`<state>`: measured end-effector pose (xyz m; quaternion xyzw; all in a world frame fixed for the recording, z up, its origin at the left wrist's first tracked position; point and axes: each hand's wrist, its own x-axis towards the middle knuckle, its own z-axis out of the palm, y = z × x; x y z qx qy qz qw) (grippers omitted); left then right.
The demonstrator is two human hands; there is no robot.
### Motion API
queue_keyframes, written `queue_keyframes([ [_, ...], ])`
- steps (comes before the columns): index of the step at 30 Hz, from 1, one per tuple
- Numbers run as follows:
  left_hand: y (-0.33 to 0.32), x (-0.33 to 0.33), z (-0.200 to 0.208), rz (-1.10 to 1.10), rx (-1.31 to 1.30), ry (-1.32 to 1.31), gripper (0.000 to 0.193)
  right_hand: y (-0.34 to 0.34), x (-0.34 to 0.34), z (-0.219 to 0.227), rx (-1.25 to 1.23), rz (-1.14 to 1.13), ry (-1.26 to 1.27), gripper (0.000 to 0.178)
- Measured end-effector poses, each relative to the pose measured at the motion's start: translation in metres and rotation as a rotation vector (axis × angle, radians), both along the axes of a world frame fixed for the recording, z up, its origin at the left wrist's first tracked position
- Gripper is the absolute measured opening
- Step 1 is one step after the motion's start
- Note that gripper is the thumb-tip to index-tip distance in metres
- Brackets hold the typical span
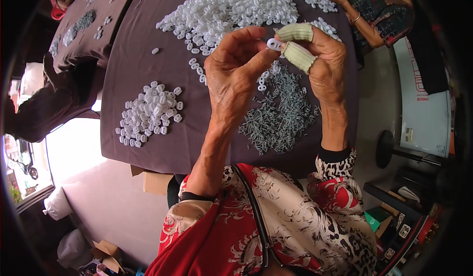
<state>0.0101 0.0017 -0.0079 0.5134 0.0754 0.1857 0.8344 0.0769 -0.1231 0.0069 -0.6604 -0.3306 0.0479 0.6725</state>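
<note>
My left hand [231,76] pinches a small white plastic piece with two oval holes [274,44] between thumb and fingertips, raised above the table. My right hand [329,61] meets it from the right. Pale green ribbed covers [299,56] sit on its thumb and forefinger, whose tips close at the piece's edge. Anything between those tips is too small to make out. Below my hands lies a heap of small grey screw-like pins [281,116]. Beyond them spreads a big pile of loose white pieces [236,10].
A smaller pile of white pieces [150,113] lies at the left on the dark tablecloth [197,150]. Another person [379,15] works at the far right corner. A second dark-covered table [74,44] stands at the left, with a dark chair-like shape [49,103] nearby.
</note>
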Motion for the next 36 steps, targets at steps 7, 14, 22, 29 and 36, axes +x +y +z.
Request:
queue_keyframes([
  [7,0.0,0.001,-0.005,-0.006,-0.021,-0.03,0.028,-0.001,-0.001,0.0,0.045,0.012,0.015,0.019],
  [14,-0.001,0.003,-0.004,-0.003,-0.079,-0.017,0.027,-0.002,-0.001,-0.001,0.007,-0.013,0.005,0.018],
  [22,0.001,0.003,-0.005,-0.065,-0.106,0.037,0.023,0.0,-0.003,-0.004,0.009,-0.031,0.001,0.019],
  [29,0.004,0.0,-0.004,-0.049,-0.035,0.032,0.025,-0.001,-0.001,-0.007,-0.026,-0.013,-0.009,0.02],
  [36,0.005,-0.001,-0.006,-0.028,0.011,0.06,0.026,-0.003,-0.001,-0.009,-0.027,0.0,-0.003,0.021],
])
